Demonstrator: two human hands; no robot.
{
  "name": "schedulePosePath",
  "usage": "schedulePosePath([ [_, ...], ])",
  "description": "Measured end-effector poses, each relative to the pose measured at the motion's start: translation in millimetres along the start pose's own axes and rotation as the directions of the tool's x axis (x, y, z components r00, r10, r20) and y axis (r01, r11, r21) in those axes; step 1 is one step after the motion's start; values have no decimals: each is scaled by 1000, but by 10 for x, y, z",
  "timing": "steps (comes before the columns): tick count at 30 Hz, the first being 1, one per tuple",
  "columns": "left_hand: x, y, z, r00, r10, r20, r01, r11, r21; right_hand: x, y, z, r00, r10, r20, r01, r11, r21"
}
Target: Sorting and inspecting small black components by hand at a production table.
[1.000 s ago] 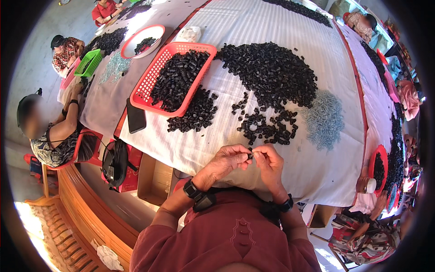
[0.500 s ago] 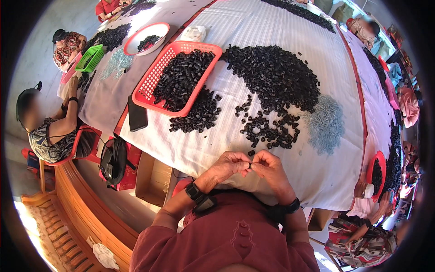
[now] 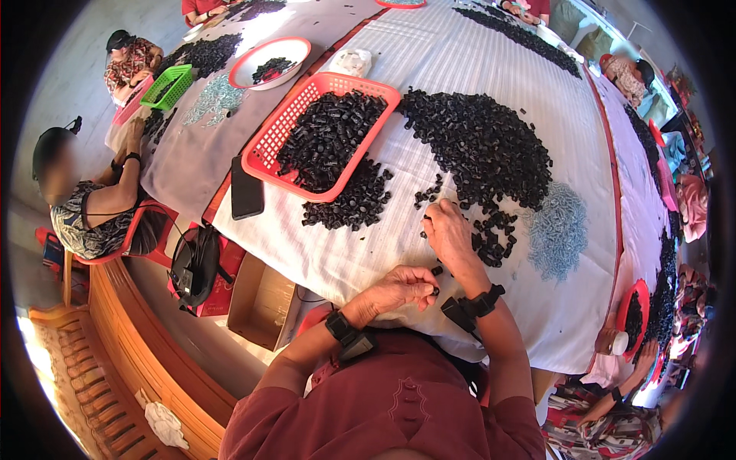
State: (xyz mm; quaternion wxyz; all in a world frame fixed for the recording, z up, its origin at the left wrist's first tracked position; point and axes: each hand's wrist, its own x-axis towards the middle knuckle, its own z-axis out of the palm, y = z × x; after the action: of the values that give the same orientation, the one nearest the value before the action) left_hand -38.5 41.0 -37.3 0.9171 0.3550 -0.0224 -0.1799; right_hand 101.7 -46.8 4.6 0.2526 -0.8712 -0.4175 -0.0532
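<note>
Close to the table's near edge, my left hand (image 3: 395, 291) pinches a small black plastic piece (image 3: 435, 291) between thumb and fingertips. My right hand (image 3: 451, 238) reaches farther out, among loose black pieces (image 3: 495, 239) on the white cloth (image 3: 322, 264). Its fingers are pressed together and point down; what lies between them, if anything, is hidden. Beyond it spreads a large heap of the same black pieces (image 3: 483, 146). To the right of the heap lies a pile of small pale blue parts (image 3: 558, 230).
A red basket (image 3: 264, 142) full of black pieces stands at left, with a smaller black heap (image 3: 349, 205) against it. Beside it are a dark phone (image 3: 247, 188) and a white bowl with a red rim (image 3: 299, 69). Other people sit around the table. A wooden bench (image 3: 165, 345) stands lower left.
My hands, together near the table edge before, have parted. The right hand has moved forward to the loose black pieces; the left stays near the edge with its piece. The view has shifted slightly.
</note>
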Motion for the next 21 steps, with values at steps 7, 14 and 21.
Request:
schedulePosePath([
  [7, 11, -30, -13, 1000, -7, -9, 7, 1000, 22, 78, -11, 156, 998, -58, 32, 63, 973, -222],
  [14, -26, -41, 0, 994, 90, -56, -87, 995, 51, -118, -27, -171, 993, 90, -82, -34, 854, 520],
  [21, -34, -30, 43, 981, 134, -140, -112, 982, 154, -830, -78, -470, 943, 259, 211, -324, 555, 766],
])
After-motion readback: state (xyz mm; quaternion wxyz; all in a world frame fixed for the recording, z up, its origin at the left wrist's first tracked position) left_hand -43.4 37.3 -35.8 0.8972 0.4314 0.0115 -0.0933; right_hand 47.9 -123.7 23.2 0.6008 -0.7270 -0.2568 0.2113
